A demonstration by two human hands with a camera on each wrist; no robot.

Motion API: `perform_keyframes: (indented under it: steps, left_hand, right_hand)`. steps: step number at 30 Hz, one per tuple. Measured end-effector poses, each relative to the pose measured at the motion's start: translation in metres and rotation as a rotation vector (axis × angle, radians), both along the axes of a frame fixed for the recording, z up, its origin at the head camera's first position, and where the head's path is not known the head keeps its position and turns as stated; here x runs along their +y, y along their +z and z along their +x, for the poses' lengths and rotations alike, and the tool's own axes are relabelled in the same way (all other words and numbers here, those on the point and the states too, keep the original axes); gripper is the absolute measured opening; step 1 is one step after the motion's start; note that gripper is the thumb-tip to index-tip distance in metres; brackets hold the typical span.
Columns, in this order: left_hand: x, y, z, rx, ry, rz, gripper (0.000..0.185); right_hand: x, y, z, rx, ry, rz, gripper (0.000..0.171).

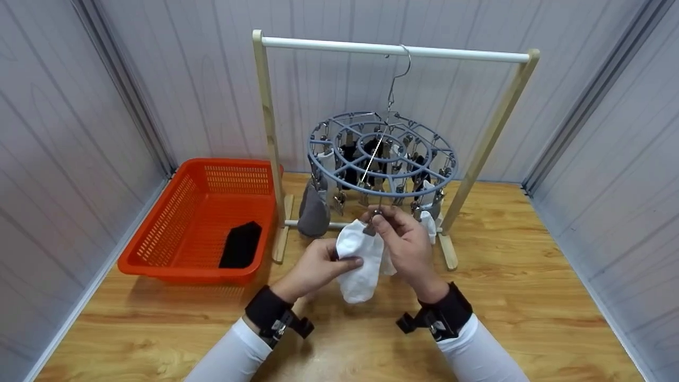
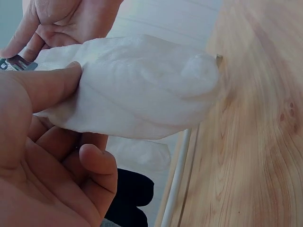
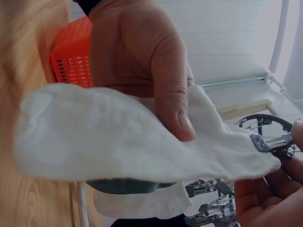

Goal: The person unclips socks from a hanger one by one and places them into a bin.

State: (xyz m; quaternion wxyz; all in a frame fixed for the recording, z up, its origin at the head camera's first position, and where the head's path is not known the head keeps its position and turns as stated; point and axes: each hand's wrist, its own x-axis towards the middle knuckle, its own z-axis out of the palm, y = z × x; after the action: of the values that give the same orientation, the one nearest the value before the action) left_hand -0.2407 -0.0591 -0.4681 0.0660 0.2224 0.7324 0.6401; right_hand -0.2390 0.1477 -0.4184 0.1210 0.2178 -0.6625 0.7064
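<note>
Under the drying rack (image 1: 382, 154), white sock (image 1: 358, 260) in both hands (image 1: 366, 254).

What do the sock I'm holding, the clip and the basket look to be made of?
White sock: soft knitted fabric, probably cotton blend; fuzzy matte surface, limp folds. Clip: bare metal, by its shiny grey ridged jaws. Orange basket: moulded plastic, by its uniform glossy colour and slotted lattice walls.

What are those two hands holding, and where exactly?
The left hand pinches a white fabric sock near its upper edge; the right hand pinches a small metal clip at the sock's top.
</note>
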Motion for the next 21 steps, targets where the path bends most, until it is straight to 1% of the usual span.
perform_keyframes:
  steps: [5, 10, 17, 21]
  left_hand:
    - [-0.0007, 0.0017, 0.0009, -0.01, -0.001, -0.013, 0.023]
    - [-0.0028, 0.0017, -0.0008, 0.008, -0.003, -0.019, 0.022]
    - [-0.0066, 0.001, -0.0037, 0.017, -0.01, -0.03, 0.023]
    - [-0.0084, 0.0011, -0.0049, 0.027, -0.01, -0.031, 0.023]
  right_hand:
    - [0.0029, -0.0018, -0.0017, 0.069, -0.069, 0.06, 0.026]
    - [0.0049, -0.0027, -0.002, 0.132, -0.106, 0.106, 0.026]
    - [0.0068, -0.003, -0.0017, 0.158, -0.154, 0.144, 0.023]
    - [0.0076, -0.0026, -0.0013, 0.152, -0.175, 0.162, 0.023]
